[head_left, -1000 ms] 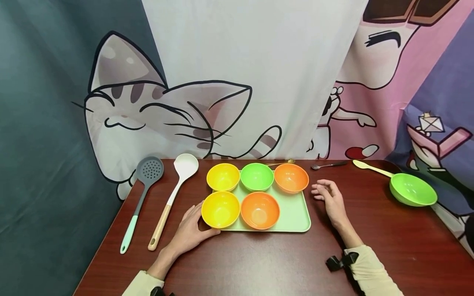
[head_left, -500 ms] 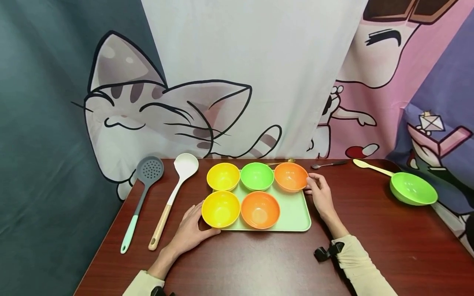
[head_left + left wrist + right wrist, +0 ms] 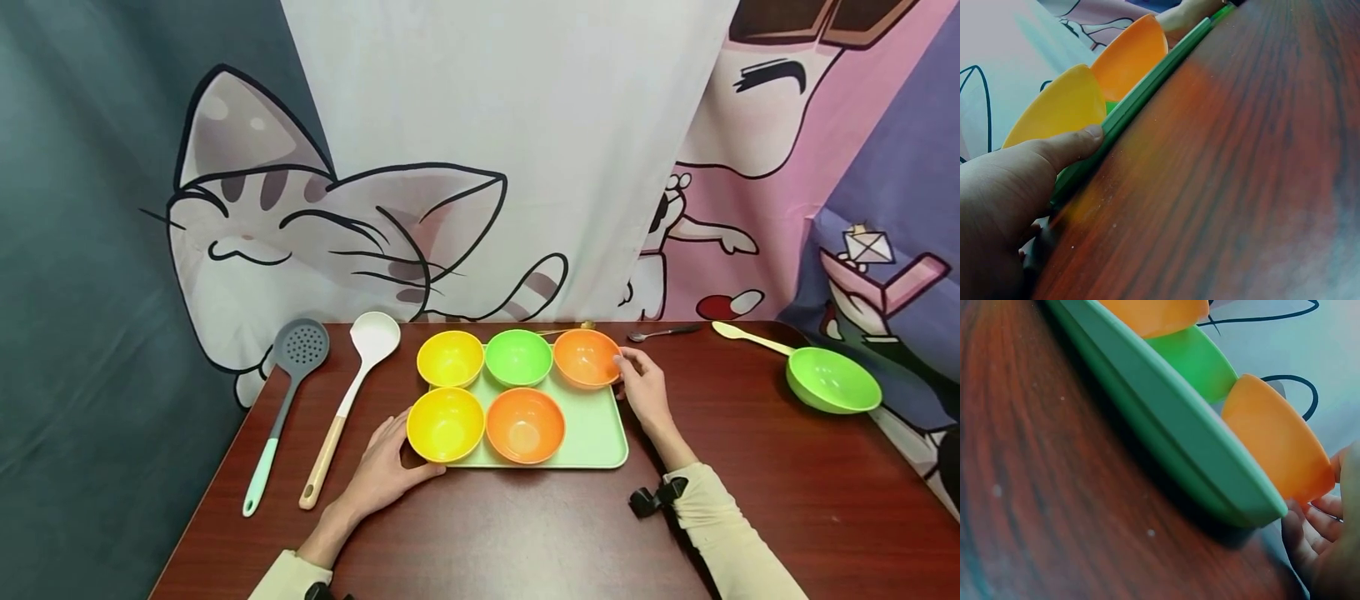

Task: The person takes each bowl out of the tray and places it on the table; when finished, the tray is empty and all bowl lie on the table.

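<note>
At the right rim of the tray point(image 3: 600, 442), our right hand point(image 3: 643, 390) has its fingertips on the rim of the far orange bowl point(image 3: 587, 358); the fingers curl round its edge, though we cannot tell how firm the hold is. That bowl sits at the tray's far right corner, its base on the tray. Our left hand point(image 3: 385, 467) lies at the tray's near left corner, thumb pressed along the tray edge beside the near yellow bowl point(image 3: 446, 424), fingers relaxed and gripping nothing.

The tray carries five bowls: a far yellow bowl point(image 3: 450, 358), a green bowl point(image 3: 518, 357) and the orange one along the far side, the near yellow and a near orange bowl point(image 3: 525, 425) along the near side. The near right corner of the tray holds no bowl.

We judge the work barely begun: every bowl is in place on the tray and none is lifted.

Toward the desk's point(image 3: 525, 533) left edge lie a grey skimmer point(image 3: 288, 392) and a white ladle point(image 3: 352, 392); near the right edge sits a green pan point(image 3: 828, 379).
</note>
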The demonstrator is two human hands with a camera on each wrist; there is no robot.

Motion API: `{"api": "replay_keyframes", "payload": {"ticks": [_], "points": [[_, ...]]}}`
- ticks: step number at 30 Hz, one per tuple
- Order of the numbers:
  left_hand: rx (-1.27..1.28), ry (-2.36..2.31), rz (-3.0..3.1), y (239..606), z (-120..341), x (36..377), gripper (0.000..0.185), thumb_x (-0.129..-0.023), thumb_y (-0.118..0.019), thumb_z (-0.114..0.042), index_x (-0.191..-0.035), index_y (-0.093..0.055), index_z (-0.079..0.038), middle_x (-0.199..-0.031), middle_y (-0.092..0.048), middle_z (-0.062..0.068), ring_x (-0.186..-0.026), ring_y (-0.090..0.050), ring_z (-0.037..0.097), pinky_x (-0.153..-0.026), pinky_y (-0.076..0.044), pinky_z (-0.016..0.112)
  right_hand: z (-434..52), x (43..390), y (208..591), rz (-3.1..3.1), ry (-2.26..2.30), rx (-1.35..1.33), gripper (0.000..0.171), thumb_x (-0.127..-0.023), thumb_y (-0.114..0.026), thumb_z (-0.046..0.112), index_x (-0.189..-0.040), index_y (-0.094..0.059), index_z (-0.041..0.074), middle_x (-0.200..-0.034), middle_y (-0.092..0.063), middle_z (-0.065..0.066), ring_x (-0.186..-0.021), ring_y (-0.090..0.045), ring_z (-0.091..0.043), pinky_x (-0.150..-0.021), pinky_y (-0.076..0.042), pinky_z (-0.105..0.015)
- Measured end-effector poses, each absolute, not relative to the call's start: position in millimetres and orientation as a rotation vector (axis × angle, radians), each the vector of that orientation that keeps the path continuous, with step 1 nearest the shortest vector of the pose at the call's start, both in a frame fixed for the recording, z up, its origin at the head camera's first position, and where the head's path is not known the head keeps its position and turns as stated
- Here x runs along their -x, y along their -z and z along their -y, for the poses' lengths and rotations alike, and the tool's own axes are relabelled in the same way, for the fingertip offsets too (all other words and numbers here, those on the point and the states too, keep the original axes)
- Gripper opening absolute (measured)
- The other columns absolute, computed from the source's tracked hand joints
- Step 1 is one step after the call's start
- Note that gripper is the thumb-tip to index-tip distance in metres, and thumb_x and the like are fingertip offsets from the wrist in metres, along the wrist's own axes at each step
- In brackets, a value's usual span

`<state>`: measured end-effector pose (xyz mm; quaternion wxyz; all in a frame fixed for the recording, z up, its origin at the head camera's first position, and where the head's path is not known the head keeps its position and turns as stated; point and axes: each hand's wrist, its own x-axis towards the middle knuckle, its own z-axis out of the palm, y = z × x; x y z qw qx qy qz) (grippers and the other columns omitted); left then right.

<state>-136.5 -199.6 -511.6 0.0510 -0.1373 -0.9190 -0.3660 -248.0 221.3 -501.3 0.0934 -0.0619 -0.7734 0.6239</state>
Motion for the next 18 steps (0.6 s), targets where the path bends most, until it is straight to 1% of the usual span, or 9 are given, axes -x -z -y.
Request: {"api": "replay_keyframes", "payload": {"ticks": [5,9,13,18], "points": [[0.430,1.102,2.797,511.1,199.0,137.7,0.095,-0.074,-0.080,-0.062,-0.152,-0.042,-0.023,-0.156,-0.044,0.000,-0.148,-0.035,0.024,-0.121,-0.022,0.055,-220.1,244.7,493.1,2.266,-1.857,0.211,0.031,-0.098,-0.057,0.012,-0.125,-0.063,-0.003,-0.078,-0.059,0.004,-0.059,-0.056,-0.016,-0.047,-0.054,-0.027],[0.442,1.097,2.796,510.7,198.6,138.0,0.096,-0.074,-0.080,-0.061,-0.152,-0.041,-0.023,-0.156,-0.044,0.000,-0.148,-0.036,0.023,-0.121,-0.022,0.055,-219.5,241.9,491.0,2.254,-1.861,0.215,0.031,-0.097,-0.056,0.008,-0.124,-0.064,-0.005,-0.080,-0.063,0.008,-0.060,-0.058,-0.012,-0.048,-0.054,-0.026],[0.450,1.101,2.787,510.2,198.3,138.0,0.096,-0.074,-0.080,-0.061,-0.153,-0.041,-0.024,-0.156,-0.044,0.000,-0.148,-0.036,0.023,-0.121,-0.022,0.055,-220.5,243.0,496.7,2.250,-1.857,0.216,0.031,-0.098,-0.057,0.012,-0.124,-0.064,-0.002,-0.079,-0.063,0.012,-0.060,-0.057,-0.006,-0.048,-0.054,-0.023],[0.427,1.119,2.785,511.7,197.9,135.4,0.096,-0.073,-0.080,-0.062,-0.152,-0.041,-0.024,-0.155,-0.045,0.000,-0.148,-0.036,0.024,-0.121,-0.022,0.056,-221.4,245.4,502.1,2.306,-1.815,0.172,0.034,-0.100,-0.059,0.020,-0.125,-0.064,-0.001,-0.076,-0.060,0.011,-0.055,-0.055,-0.008,-0.048,-0.052,-0.023]]}}
